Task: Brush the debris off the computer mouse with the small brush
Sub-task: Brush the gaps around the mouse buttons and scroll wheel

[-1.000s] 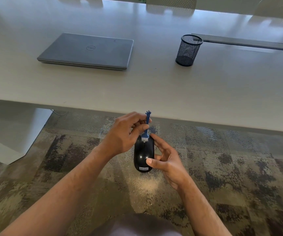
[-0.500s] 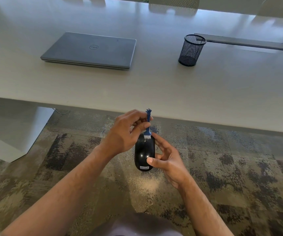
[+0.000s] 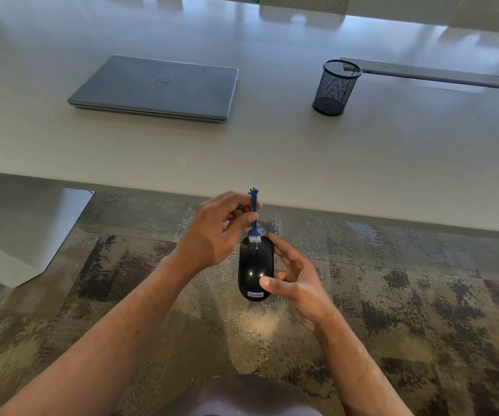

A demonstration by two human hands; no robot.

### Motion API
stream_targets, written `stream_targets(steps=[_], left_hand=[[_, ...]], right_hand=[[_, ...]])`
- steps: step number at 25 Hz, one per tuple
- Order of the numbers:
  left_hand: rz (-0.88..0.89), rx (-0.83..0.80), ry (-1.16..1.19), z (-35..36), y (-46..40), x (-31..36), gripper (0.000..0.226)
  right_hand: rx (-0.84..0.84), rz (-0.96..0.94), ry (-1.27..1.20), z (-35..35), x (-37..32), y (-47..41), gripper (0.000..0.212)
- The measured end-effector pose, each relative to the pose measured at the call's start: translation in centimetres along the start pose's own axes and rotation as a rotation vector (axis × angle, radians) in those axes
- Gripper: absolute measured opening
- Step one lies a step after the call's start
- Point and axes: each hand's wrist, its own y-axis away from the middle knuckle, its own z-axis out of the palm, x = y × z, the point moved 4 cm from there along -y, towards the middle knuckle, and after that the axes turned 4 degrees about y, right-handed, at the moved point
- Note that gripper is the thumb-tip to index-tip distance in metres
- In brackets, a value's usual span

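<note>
— Hands and mouse?
— I see the right hand (image 3: 295, 280) gripping the black Lenovo mouse (image 3: 255, 267) in the air, nearer than the table (image 3: 362, 175) edge; the left hand (image 3: 215, 232) pinches the small blue brush (image 3: 254, 217), bristles on the mouse's front.
— Containers?
— Mesh pen cup (image 3: 336, 87) upright on the table; contents not discernible. Closed Dell laptop (image 3: 158, 87) well to its left.

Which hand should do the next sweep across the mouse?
The left hand. It already pinches the small brush, bristles on the front end of the mouse. The right hand grips the mouse, steadying it below the table edge.
</note>
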Motion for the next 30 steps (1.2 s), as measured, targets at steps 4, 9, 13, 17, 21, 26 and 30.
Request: stream_targets(steps=[4,9,13,17,21,26,30], left_hand=[[0.039,-0.027,-0.006,0.8,-0.1,0.5,0.019],[0.012,-0.019,-0.104,-0.1,0.2,-0.8,0.020],[0.027,0.047,-0.097,-0.9,0.2,-0.3,0.020],[0.139,-0.037,-0.069,0.5,0.6,1.1,0.016],[0.150,-0.077,-0.120,0.8,0.6,0.8,0.015],[0.171,-0.014,-0.173,-0.2,0.5,0.6,0.014],[0.310,-0.062,-0.110,1.3,1.1,1.5,0.017]], right_hand=[[-0.004,0.001,0.002,0.2,-0.2,-0.1,0.087],[0.009,0.006,0.006,-0.3,0.0,0.1,0.086],[0.024,0.009,0.006,-0.3,0.0,0.1,0.088],[0.013,0.008,-0.001,0.0,0.1,-0.1,0.087],[0.025,0.011,-0.009,-0.4,0.2,0.0,0.085],[0.051,0.025,0.003,-0.8,0.5,0.1,0.087],[0.033,0.018,-0.021,-0.5,0.4,0.0,0.085]])
